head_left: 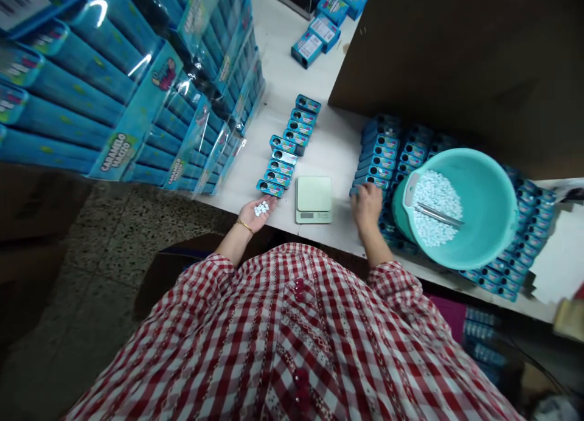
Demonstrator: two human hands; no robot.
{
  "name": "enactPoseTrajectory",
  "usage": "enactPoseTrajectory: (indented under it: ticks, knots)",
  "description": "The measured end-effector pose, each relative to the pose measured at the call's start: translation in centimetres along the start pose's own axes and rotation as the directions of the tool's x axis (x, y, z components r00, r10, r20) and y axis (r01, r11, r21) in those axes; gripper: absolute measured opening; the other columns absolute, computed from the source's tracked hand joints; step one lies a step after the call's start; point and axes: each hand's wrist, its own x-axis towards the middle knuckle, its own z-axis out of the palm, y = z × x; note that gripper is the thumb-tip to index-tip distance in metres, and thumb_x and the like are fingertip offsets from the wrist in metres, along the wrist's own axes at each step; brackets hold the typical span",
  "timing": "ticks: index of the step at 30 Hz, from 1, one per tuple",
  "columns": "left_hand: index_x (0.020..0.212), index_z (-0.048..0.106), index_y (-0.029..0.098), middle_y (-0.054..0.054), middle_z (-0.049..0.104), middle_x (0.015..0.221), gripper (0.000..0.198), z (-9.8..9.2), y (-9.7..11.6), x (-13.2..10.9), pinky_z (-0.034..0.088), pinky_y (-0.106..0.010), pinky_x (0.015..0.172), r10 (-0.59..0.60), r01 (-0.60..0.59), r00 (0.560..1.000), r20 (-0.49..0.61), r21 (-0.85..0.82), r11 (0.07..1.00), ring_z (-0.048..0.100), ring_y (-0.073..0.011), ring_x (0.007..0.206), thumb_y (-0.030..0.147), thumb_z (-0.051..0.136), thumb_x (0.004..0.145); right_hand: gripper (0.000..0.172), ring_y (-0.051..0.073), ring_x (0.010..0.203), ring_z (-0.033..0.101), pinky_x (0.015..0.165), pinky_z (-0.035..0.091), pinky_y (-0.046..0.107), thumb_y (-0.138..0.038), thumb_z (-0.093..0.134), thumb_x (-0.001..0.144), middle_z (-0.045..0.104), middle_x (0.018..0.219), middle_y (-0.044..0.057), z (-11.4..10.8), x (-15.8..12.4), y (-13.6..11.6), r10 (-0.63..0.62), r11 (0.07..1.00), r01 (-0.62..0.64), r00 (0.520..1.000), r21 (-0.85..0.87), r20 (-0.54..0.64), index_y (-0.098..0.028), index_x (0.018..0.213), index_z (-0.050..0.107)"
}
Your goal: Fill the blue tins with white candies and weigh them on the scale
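My left hand (256, 215) is palm up at the table's front edge, with a small heap of white candies (261, 209) in it. Its fingertips are by the nearest blue candy box (269, 188) of a short line of boxes with round dark openings. My right hand (367, 207) is closed, its curled fingers on a blue candy box (378, 181) at the near end of a packed row; the fingertips are partly hidden. Between my hands lies a pale kitchen scale (314, 199), its plate bare.
A turquoise bucket (488, 208) of white candies, with a metal scoop (438, 215) inside, stands over rows of boxes at right. Plastic-wrapped blue packs (137, 104) are stacked at left. Loose boxes (307, 48) lie farther back, beside a large brown board (456, 56).
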Motion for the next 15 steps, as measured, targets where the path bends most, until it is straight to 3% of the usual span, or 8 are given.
enactPoseTrajectory:
  ticks: [3, 6, 10, 15]
  knots:
    - [0.110, 0.058, 0.003, -0.014, 0.069, 0.083, 0.035, -0.1, -1.0, -0.7, 0.057, -0.027, 0.070, -0.023, 0.023, 1.000, 0.007, 0.020, 1.000, 0.068, -0.0186, 0.082, 0.006, 0.038, 0.082, 0.021, 0.027, 0.096, 0.045, 0.081, 0.040, 0.043, -0.023, 0.049, 0.081, 0.056, 0.101, 0.015, 0.2, -0.1, 5.5, 0.037, 0.997, -0.037, 0.999, -0.063, 0.004, -0.015, 0.091, 0.066]
    - [0.111, 0.057, 0.004, -0.014, 0.070, 0.084, 0.035, -0.5, -2.5, -1.8, 0.057, -0.028, 0.071, -0.062, 0.062, 0.998, -0.002, 0.040, 0.997, 0.069, -0.0183, 0.080, 0.005, 0.039, 0.081, 0.021, 0.027, 0.099, 0.043, 0.083, 0.037, 0.043, -0.022, 0.046, 0.083, 0.057, 0.106, 0.014, 0.6, -0.1, 7.0, -0.041, 0.996, 0.045, 0.998, -0.076, 0.047, -0.017, 0.080, 0.066]
    - [0.112, 0.057, 0.005, -0.014, 0.070, 0.083, 0.036, -0.8, -3.9, -2.7, 0.056, -0.028, 0.073, -0.105, 0.103, 0.994, 0.024, 0.069, 0.992, 0.069, -0.0179, 0.079, 0.007, 0.040, 0.081, 0.021, 0.028, 0.108, 0.040, 0.092, 0.032, 0.047, -0.019, 0.046, 0.084, 0.053, 0.120, 0.012, -0.5, -0.5, 3.8, -0.235, 0.968, 0.243, 0.965, -0.062, 0.115, -0.019, 0.084, 0.067]
    - [0.111, 0.058, 0.005, -0.013, 0.070, 0.083, 0.035, -0.3, -4.9, -3.2, 0.056, -0.026, 0.072, -0.140, 0.136, 0.989, 0.052, 0.084, 0.987, 0.068, -0.0170, 0.079, 0.007, 0.039, 0.082, 0.024, 0.025, 0.103, 0.045, 0.093, 0.033, 0.045, -0.013, 0.044, 0.085, 0.055, 0.119, 0.011, -1.0, -1.1, -3.9, -0.469, 0.873, 0.488, 0.833, 0.009, 0.294, -0.021, 0.095, 0.065]
